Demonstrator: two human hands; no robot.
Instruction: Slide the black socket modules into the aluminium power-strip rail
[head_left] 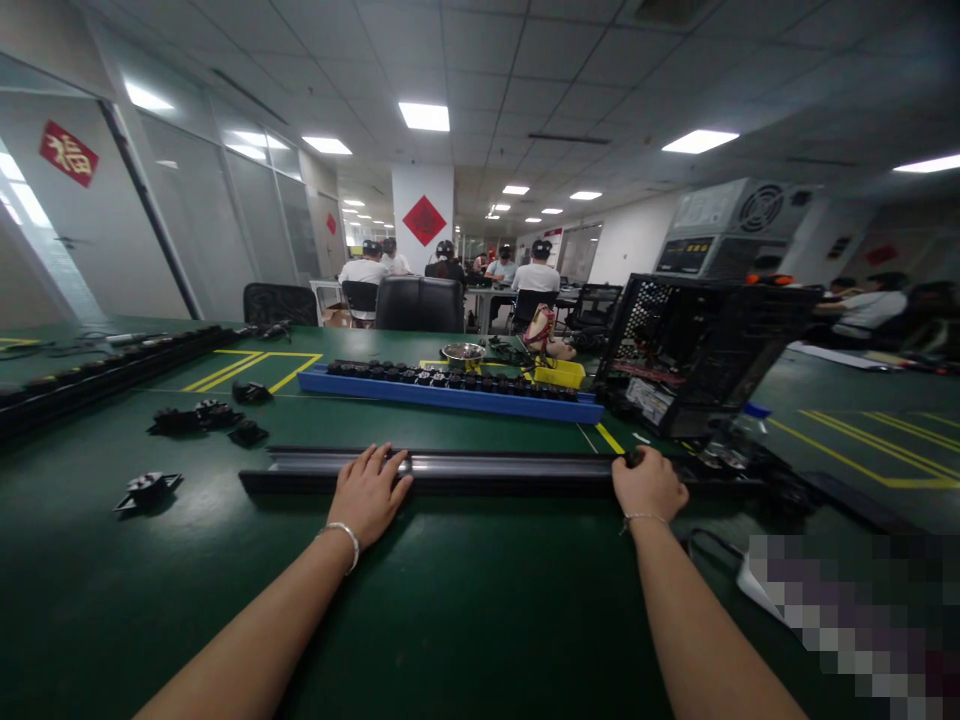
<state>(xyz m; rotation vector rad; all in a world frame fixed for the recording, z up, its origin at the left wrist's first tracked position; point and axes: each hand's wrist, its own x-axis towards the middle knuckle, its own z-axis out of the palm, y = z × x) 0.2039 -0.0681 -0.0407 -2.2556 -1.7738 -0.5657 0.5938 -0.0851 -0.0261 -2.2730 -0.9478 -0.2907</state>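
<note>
A long black rail (517,468) with a shiny metallic channel lies crosswise on the green table in front of me. My left hand (369,490) rests on its left half, fingers stretched over the channel and thumb apart, beside a small shiny round spot (406,463). Toward the rail's right part, my right hand (646,484) is closed, fingers curled at the channel; a bit of something dark (634,457) shows at the fingertips, too hidden to name. Both palms face down, and each wrist wears a bracelet.
Behind the rail lies a blue tray (450,399) with a row of black parts. Loose black parts (176,421) sit at left, near another long rail (112,375). An open computer case (712,350) stands at right. People sit at tables farther back.
</note>
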